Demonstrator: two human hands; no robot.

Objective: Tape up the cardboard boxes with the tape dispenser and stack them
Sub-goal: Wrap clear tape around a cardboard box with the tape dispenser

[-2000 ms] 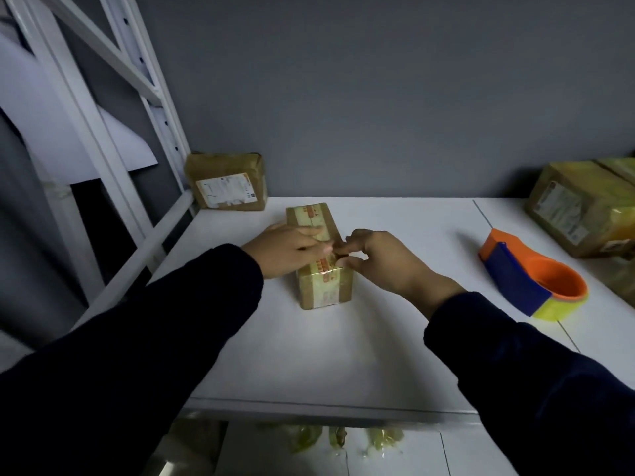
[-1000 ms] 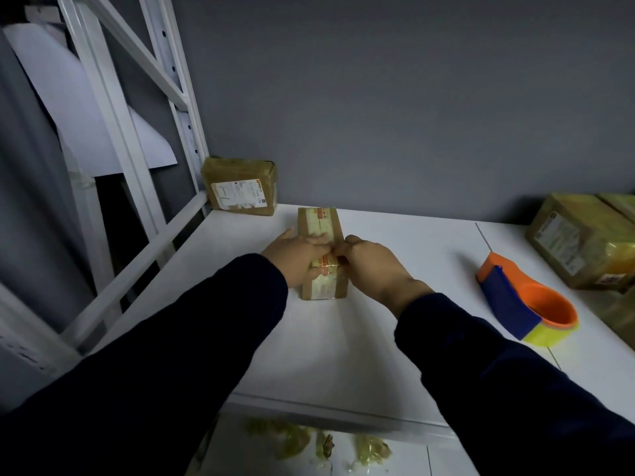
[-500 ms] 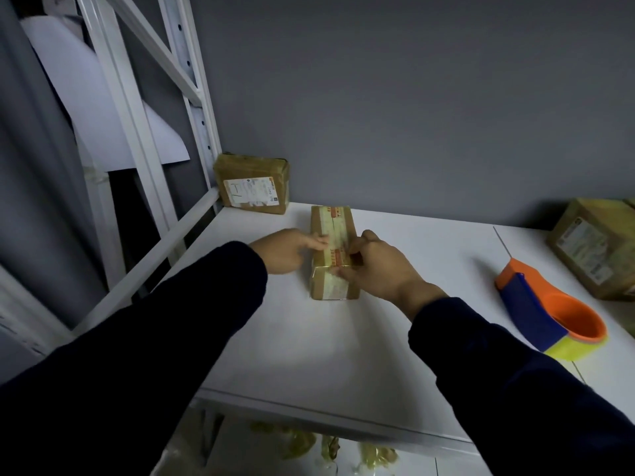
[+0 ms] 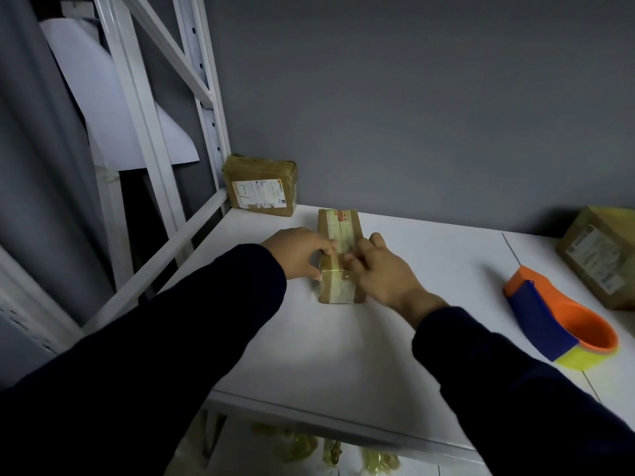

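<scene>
A small long cardboard box point(image 4: 340, 231) lies on the white shelf point(image 4: 343, 338), with a strip of clear tape along its top and down its near end. My left hand point(image 4: 297, 252) grips its left side near the front. My right hand point(image 4: 381, 269) lies on the top and right side, fingers pressing the tape. The orange and blue tape dispenser point(image 4: 556, 321), with a yellowish tape roll, rests on the shelf to the right, apart from both hands.
A taped box with a white label point(image 4: 261, 185) leans against the grey wall at the back left. Another labelled box point(image 4: 601, 255) stands at the far right. White rack posts point(image 4: 137, 132) rise on the left. Yellowish scraps lie on the shelf below.
My left hand has closed in on the box's left side. The right hand has slid along the tape on top. The camera has tilted a little; the box has stayed in place.
</scene>
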